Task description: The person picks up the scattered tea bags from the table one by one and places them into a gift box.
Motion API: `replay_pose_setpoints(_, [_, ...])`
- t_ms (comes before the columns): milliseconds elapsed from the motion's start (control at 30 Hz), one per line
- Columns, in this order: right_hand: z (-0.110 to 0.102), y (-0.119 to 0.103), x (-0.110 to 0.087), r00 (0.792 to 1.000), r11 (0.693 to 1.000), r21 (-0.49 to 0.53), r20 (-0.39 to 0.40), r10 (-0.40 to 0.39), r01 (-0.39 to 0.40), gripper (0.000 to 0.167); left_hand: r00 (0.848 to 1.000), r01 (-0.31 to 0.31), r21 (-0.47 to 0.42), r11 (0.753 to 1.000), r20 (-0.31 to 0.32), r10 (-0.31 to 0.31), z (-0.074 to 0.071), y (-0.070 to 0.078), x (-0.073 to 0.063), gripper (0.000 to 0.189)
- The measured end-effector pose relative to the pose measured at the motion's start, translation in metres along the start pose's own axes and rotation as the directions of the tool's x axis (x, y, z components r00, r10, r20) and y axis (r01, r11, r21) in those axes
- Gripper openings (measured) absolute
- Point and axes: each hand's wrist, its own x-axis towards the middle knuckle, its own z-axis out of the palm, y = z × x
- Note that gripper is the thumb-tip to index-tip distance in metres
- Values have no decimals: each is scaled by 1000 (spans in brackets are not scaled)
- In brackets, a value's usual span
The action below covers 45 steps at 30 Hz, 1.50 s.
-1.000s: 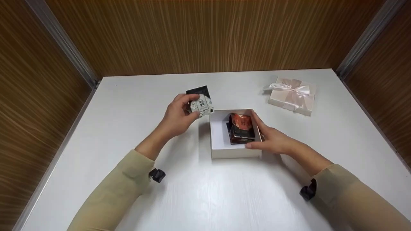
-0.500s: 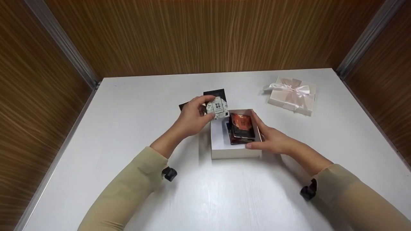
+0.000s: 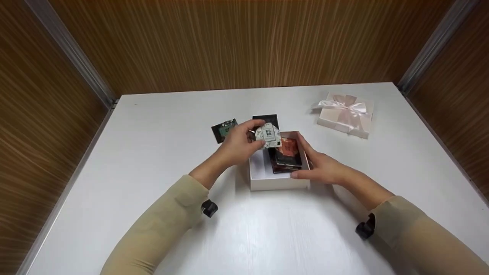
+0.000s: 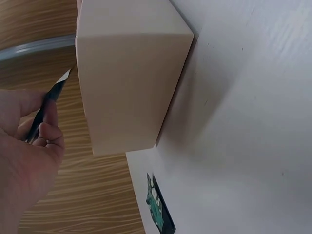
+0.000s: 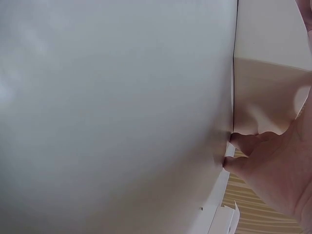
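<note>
In the head view my left hand (image 3: 241, 143) pinches a light patterned square packet (image 3: 268, 135) and a black one (image 3: 266, 118) behind it, above the box's back left part. They show edge-on as thin dark packets (image 4: 50, 100) in the left wrist view. Below is an open white box (image 3: 279, 184), with a stack of dark and orange packets (image 3: 289, 154) on its right side. My right hand (image 3: 324, 167) holds the box's right side, thumb at the front corner and fingers along the wall. In the right wrist view, two fingertips (image 5: 236, 165) touch the table beside the box.
A dark and green packet (image 3: 224, 130) lies on the white table (image 3: 164, 126), behind and left of the box. At the back right lies a pale pink lid (image 3: 345, 116) with a ribbon bow. Wood-grain panels (image 3: 244, 46) stand around the table.
My left hand has moved right with the light and black packets, from left of the box to over it. The green packet has come into sight. My right hand keeps its place.
</note>
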Motion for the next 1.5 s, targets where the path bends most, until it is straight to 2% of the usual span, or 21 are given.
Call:
replay_pose_setpoints(367, [-1,3,1,999,998,31,-13,-51,51,123,998,30,71,997,51,-34,15,-1,9,53])
replay_pose_setpoints(600, [0,2,0,1000,1000,15,-6,-28,28,122,990,52,152,987,120,-71,25,0,14,56])
replay_pose_setpoints(800, [-1,2,0,1000,1000,13,-1,-16,16,121,986,24,247,969,156,-64,32,1,19,55])
replay_pose_setpoints(933, [-1,3,1,1000,999,36,5,-30,30,121,981,26,309,951,173,-84,35,2,21,56])
replay_pose_setpoints(1067, [-1,2,1,1000,999,28,6,-30,30,121,974,0,367,930,210,-83,38,4,23,55])
replay_pose_setpoints(1333, [-1,2,1,999,999,16,0,-41,41,121,958,-36,429,903,272,-92,42,5,28,56])
replay_pose_setpoints(1500, [-1,3,1,999,999,24,1,-35,35,120,957,-56,449,892,278,-80,46,4,31,57])
